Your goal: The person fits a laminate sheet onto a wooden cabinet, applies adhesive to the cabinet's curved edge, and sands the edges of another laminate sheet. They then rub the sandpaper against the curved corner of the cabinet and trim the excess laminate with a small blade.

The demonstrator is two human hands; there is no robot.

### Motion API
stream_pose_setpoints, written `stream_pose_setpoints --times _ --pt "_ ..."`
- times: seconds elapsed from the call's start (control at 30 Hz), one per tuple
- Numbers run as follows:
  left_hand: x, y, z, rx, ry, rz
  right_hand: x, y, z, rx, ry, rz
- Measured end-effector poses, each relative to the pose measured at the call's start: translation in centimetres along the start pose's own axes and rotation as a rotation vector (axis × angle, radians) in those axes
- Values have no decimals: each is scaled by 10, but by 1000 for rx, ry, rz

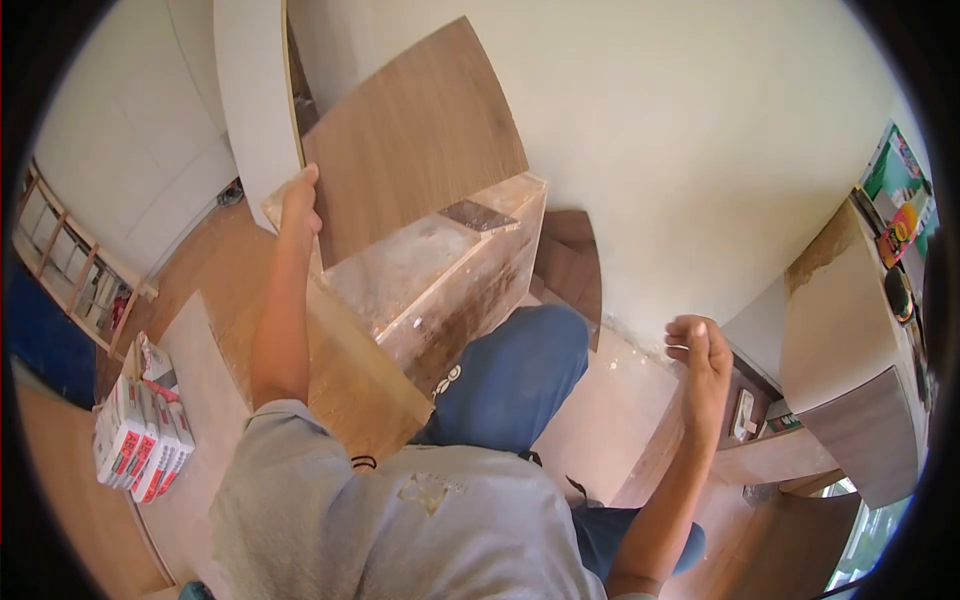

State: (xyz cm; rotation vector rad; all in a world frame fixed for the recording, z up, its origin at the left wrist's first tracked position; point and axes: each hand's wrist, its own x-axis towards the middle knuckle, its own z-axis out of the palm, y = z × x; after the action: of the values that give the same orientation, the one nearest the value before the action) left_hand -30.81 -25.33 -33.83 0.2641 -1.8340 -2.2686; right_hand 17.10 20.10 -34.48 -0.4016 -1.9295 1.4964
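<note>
At the upper left, my left hand (301,203) grips the lower left edge of a brown wood-grain panel (415,135). The panel stands tilted above a dusty, box-like wooden piece (440,270) with a small dark brown piece (478,215) on its top. My right hand (700,355) is raised on the right, near the wall, its fingers curled and partly bunched. Nothing shows clearly in it, and the palm side is partly hidden.
Stacked white and red packs (145,440) lie at the left. A tall white panel (252,100) stands at the upper left. Brown boards (568,262) lean by the wall. A worktop (835,310) with packets is at the right. My bent knee is beside the box-like piece.
</note>
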Motion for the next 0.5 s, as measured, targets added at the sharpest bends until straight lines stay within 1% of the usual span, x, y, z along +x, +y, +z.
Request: stream_pose_setpoints --times 0.07,0.13,0.17,0.2,0.23,0.27,0.3,0.33,0.4,0.47,0.5 --pt "-13 -5 16 38 -51 16 13 -15 14 78 -128 -36" --pt "-32 -12 33 -154 -310 -63 25 -28 27 199 -189 -43" --pt "-42 -15 42 -160 -344 -65 32 -35 33 268 -205 -42" --pt "-51 -16 53 -161 -383 11 39 -43 38 277 -200 -53" --pt "-61 -16 67 -162 -428 85 45 -52 42 285 -188 -61" --pt "-75 -16 85 -165 -475 76 49 -64 43 206 -153 -52" --pt "-90 -12 102 -185 -470 122 51 -75 43 129 -121 -42" --pt "-104 -9 117 -205 -465 166 56 -73 44 117 -78 -43" --pt "-133 -3 145 -229 -541 134 60 -57 35 145 -45 -108" --pt "-145 -9 182 -259 -608 110 44 -63 12 131 72 -84" --pt "-145 -25 204 -272 -611 199 34 -64 1 128 147 -56"
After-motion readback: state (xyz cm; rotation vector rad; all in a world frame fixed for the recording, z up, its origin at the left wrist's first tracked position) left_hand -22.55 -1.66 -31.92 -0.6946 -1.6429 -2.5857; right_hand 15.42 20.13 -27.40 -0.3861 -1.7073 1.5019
